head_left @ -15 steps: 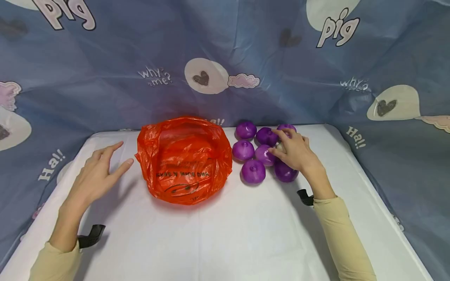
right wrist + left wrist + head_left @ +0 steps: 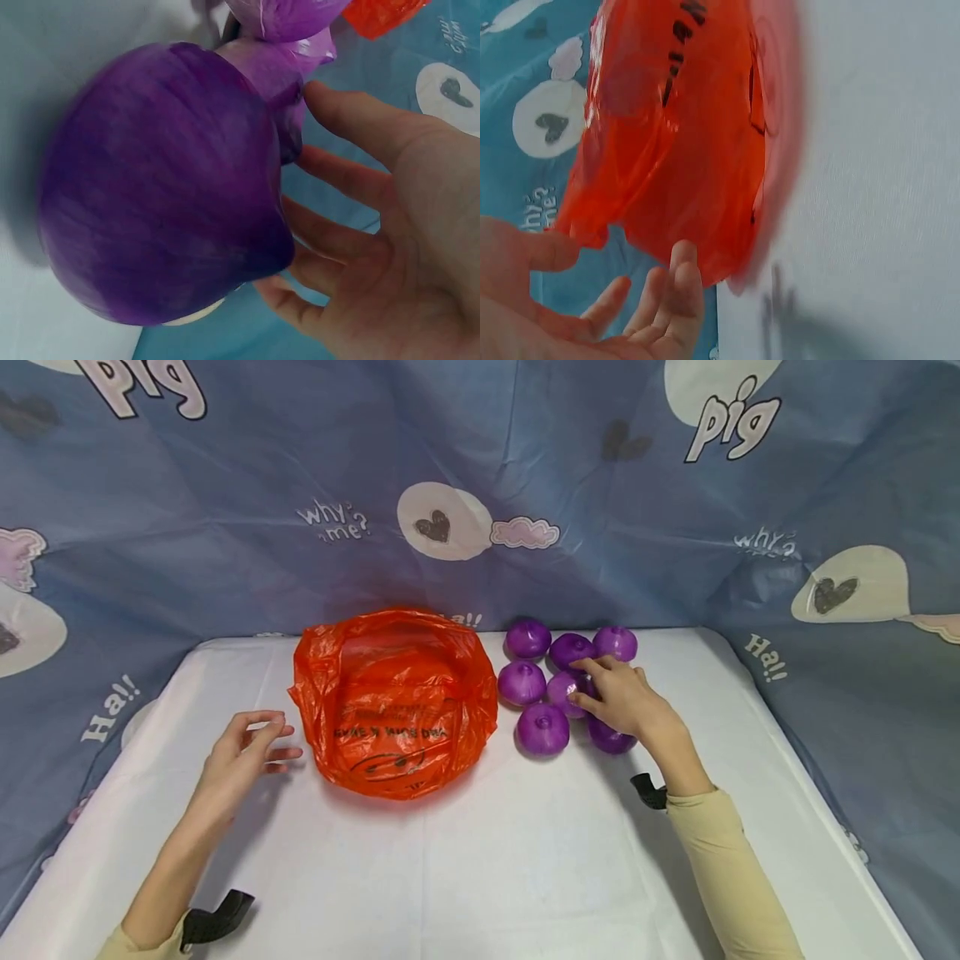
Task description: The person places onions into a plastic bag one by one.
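Observation:
An upright red plastic bag (image 2: 397, 710) with dark print stands near the table's middle, its mouth spread wide. My left hand (image 2: 238, 760) is beside the bag's left edge, fingers bent loosely and holding nothing. In the left wrist view, the thumb lies close to the bag's rim (image 2: 592, 232); whether they touch is unclear. Right of the bag sit several purple onions (image 2: 542, 730). My right hand (image 2: 626, 693) reaches over the group, fingers spread. In the right wrist view, those fingers extend behind a dark purple onion (image 2: 165, 180); a pale thing (image 2: 195, 313) shows partly beneath it.
A white cloth-covered table (image 2: 465, 877) carries everything. Behind it and along both sides hangs a blue printed curtain (image 2: 300, 460). Black straps (image 2: 217, 920) are on both wrists, below the beige sleeves (image 2: 731, 868).
My left hand has come nearer the front and shifted right toward the bag, its fingers drawing closer together. My right hand has lowered slightly, uncovering more of the back right onion.

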Demonstrator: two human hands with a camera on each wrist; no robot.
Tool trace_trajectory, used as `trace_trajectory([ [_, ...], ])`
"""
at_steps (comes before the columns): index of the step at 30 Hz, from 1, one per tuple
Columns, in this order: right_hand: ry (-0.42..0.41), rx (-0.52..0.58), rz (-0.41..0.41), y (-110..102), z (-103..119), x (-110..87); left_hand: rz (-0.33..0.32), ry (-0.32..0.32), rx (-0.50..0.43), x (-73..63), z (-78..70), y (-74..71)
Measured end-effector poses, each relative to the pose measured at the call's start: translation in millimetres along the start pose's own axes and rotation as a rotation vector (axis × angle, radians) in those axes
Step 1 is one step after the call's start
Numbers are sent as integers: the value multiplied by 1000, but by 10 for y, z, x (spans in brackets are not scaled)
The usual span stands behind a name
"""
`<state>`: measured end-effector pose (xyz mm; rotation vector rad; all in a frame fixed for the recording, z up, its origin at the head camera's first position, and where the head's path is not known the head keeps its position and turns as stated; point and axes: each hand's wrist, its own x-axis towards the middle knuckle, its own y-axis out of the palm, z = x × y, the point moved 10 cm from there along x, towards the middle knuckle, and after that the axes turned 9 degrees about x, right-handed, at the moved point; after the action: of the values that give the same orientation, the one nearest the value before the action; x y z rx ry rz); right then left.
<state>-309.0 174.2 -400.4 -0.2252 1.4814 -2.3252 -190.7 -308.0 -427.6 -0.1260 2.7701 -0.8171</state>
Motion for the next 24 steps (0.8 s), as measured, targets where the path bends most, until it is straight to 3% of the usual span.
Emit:
trace_trajectory([
  [8, 0, -31, 3, 65, 46, 25, 82, -45, -108, -137, -13, 205],
  [18, -25, -57, 37, 104, 124, 31, 92, -63, -153, -216, 7, 359],
  [24, -35, -75, 57, 149, 154, 46, 63, -66, -121, -234, -21, 379],
])
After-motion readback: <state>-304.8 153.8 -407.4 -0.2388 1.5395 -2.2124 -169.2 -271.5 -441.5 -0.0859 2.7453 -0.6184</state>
